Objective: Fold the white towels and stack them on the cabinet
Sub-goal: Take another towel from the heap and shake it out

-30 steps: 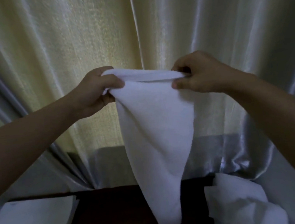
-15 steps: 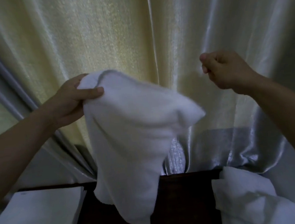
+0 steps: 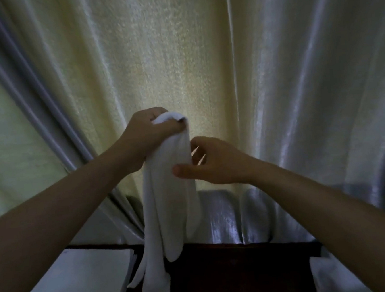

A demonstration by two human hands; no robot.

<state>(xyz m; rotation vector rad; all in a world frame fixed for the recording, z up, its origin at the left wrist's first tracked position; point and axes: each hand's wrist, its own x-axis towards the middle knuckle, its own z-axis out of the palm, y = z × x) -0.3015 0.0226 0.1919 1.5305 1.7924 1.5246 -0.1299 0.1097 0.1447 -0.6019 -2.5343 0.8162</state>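
There are 2 hands: the left hand [image 3: 148, 140] and the right hand [image 3: 213, 161]. White towels come in 3 lots: 1 hanging towel [image 3: 168, 201], 1 folded stack [image 3: 82, 277] at the left edge of the 1 dark cabinet [image 3: 240, 274], its layers uncountable, and 1 crumpled heap [image 3: 326, 278] at the right edge. Behind hangs 1 curtain [image 3: 178, 54].

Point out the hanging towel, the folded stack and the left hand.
hanging towel [image 3: 168, 201]: head view, middle of the drape.
folded stack [image 3: 86, 276]: head view, top face.
left hand [image 3: 149, 138]: head view, back of the hand.
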